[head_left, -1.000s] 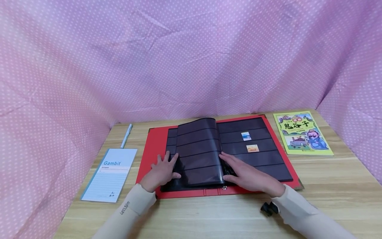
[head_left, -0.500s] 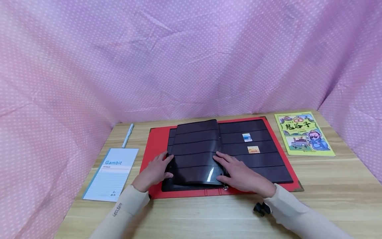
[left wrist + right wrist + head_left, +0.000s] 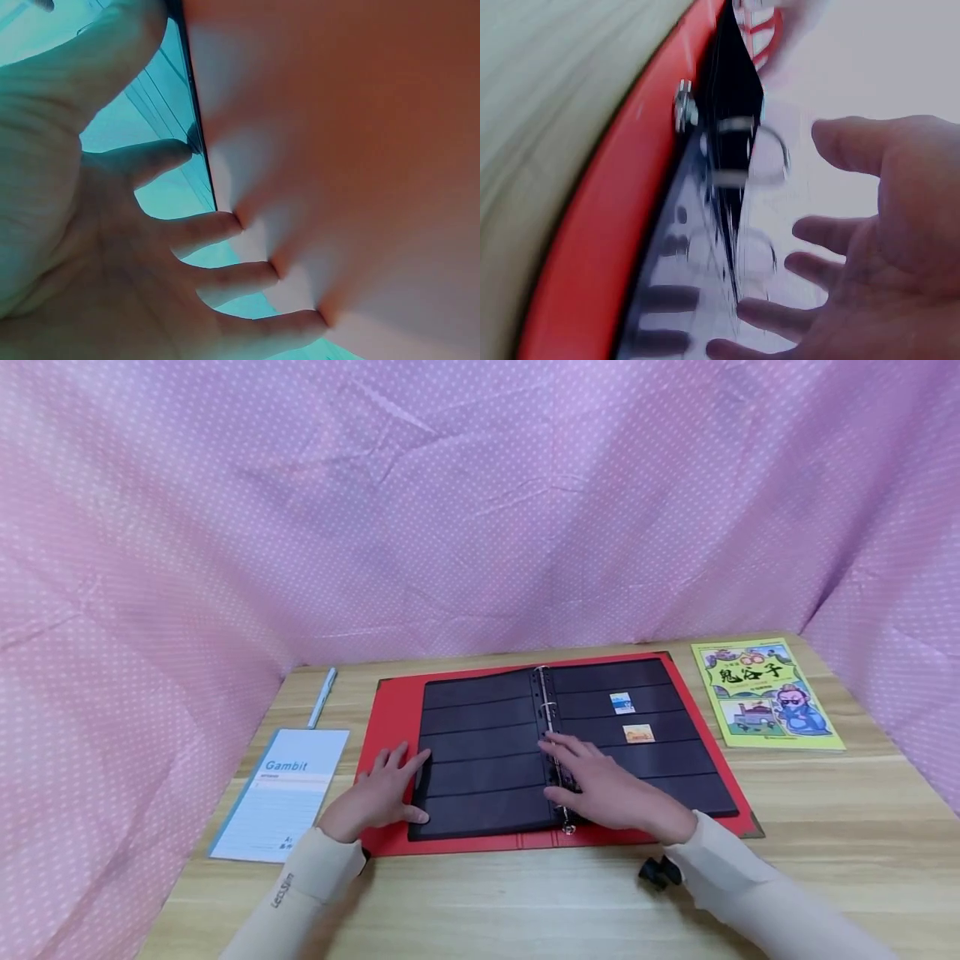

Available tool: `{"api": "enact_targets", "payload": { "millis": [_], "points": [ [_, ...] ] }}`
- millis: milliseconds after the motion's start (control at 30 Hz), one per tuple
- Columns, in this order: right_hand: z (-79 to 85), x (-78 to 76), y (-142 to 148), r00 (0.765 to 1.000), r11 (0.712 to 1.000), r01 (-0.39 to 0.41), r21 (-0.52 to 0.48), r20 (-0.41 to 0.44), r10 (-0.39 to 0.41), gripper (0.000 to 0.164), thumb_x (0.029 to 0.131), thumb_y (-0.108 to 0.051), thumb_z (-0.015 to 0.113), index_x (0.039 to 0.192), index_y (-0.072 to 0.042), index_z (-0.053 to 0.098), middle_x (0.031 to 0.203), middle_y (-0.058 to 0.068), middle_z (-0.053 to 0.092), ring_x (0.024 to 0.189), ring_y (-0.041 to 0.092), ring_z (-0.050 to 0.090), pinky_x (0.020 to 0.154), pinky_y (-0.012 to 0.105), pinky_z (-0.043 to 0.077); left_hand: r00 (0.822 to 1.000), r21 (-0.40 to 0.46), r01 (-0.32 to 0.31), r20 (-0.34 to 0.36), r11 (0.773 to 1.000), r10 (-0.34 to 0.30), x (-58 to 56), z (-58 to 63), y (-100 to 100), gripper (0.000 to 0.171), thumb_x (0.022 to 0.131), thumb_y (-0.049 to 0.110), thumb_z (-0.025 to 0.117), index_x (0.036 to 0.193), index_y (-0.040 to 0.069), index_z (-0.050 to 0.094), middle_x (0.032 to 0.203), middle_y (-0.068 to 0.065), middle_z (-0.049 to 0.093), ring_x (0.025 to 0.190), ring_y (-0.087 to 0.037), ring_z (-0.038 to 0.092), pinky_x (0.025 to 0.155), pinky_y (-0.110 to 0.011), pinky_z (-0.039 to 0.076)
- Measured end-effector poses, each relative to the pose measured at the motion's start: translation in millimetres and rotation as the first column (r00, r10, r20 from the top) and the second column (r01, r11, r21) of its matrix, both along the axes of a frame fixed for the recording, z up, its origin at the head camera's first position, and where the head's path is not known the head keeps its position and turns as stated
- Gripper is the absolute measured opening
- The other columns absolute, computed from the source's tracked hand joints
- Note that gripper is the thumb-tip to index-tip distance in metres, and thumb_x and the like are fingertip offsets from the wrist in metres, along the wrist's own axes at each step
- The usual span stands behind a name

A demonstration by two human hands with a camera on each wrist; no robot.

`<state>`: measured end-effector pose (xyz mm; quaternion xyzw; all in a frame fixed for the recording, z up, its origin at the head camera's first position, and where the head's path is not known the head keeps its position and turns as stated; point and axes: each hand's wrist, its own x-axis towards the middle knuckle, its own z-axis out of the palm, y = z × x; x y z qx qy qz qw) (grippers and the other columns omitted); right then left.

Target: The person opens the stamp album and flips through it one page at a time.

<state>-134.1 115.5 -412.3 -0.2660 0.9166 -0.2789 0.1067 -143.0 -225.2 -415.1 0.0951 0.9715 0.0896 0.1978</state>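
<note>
A red ring binder lies open on the table, with black pocket pages on both sides of its metal rings. My left hand has its fingers spread at the outer edge of the left page; in the left wrist view the fingertips touch the red cover. Over the rings and the inner edge of the right page is my right hand, fingers extended, holding nothing. Two small stamps, one blue and white and one orange, sit in the right page's pockets.
To the left lie a pale blue notebook marked Gambit and a pen beyond it. A yellow comic-style book lies at the right. Pink dotted cloth hangs behind the wooden table.
The curved, lifted page has come down flat on the left, uncovering the rings. My left hand has shifted left toward the cover's edge; the right hand has moved slightly left, onto the ring area.
</note>
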Motion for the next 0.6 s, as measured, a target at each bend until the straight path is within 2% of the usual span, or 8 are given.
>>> {"api": "enact_targets", "payload": {
  "millis": [67, 167, 333, 467, 600],
  "points": [
    [0.6, -0.1, 13, 0.999, 0.999, 0.034, -0.007, -0.034, -0.034, 0.064, 0.093, -0.037, 0.059, 0.147, -0.012, 0.035, 0.152, 0.01, 0.025, 0.134, 0.043, 0.025, 0.101, 0.066, 0.023, 1.0, -0.01, -0.004, 0.003, 1.0, 0.004, 0.2, -0.1, 0, 0.1, 0.068, 0.036, 0.084, 0.149, 0.017, 0.029, 0.151, -0.021, 0.018, 0.135, -0.048, 0.015, 0.096, -0.07, 0.026],
    [1.7, 2.9, 37, 0.99, 0.992, 0.121, 0.047, -0.083, -0.117, 0.063, 0.092, -0.037, 0.06, 0.143, -0.006, 0.04, 0.148, 0.02, 0.031, 0.13, 0.047, 0.029, 0.1, 0.065, 0.025, 1.0, -0.011, -0.006, 0.008, 1.0, 0.006, 0.8, 0.3, 1, 0.099, 0.068, 0.036, 0.084, 0.149, 0.017, 0.03, 0.151, -0.021, 0.018, 0.134, -0.048, 0.015, 0.096, -0.07, 0.026],
    [1.9, 14.8, 79, 0.961, 0.945, 0.276, 0.177, -0.07, -0.267, 0.065, 0.089, -0.042, 0.061, 0.135, 0.002, 0.047, 0.137, 0.033, 0.037, 0.122, 0.051, 0.032, 0.095, 0.065, 0.031, 1.0, -0.015, -0.012, 0.021, 1.0, 0.013, 2.2, 2.2, 2, 0.098, 0.07, 0.036, 0.083, 0.15, 0.017, 0.029, 0.152, -0.021, 0.017, 0.135, -0.048, 0.014, 0.097, -0.07, 0.024],
    [-4.3, 27.0, 102, 0.944, 0.918, 0.326, 0.228, -0.033, -0.327, 0.07, 0.088, -0.046, 0.062, 0.13, 0.009, 0.049, 0.134, 0.039, 0.035, 0.121, 0.054, 0.03, 0.093, 0.067, 0.032, 1.0, -0.014, -0.009, 0.025, 1.0, 0.009, 2.0, 2.4, 1, 0.097, 0.071, 0.035, 0.082, 0.15, 0.017, 0.028, 0.152, -0.021, 0.016, 0.135, -0.048, 0.014, 0.097, -0.07, 0.024],
    [-10.3, 34.1, 112, 0.931, 0.9, 0.361, 0.245, -0.036, -0.363, 0.072, 0.087, -0.047, 0.062, 0.128, 0.011, 0.049, 0.132, 0.041, 0.034, 0.118, 0.055, 0.031, 0.09, 0.067, 0.034, 1.0, -0.02, -0.009, 0.028, 1.0, 0.01, 1.1, 2.4, 1, 0.098, 0.071, 0.035, 0.082, 0.15, 0.017, 0.027, 0.152, -0.021, 0.016, 0.135, -0.047, 0.013, 0.097, -0.069, 0.024]
  ]
}}
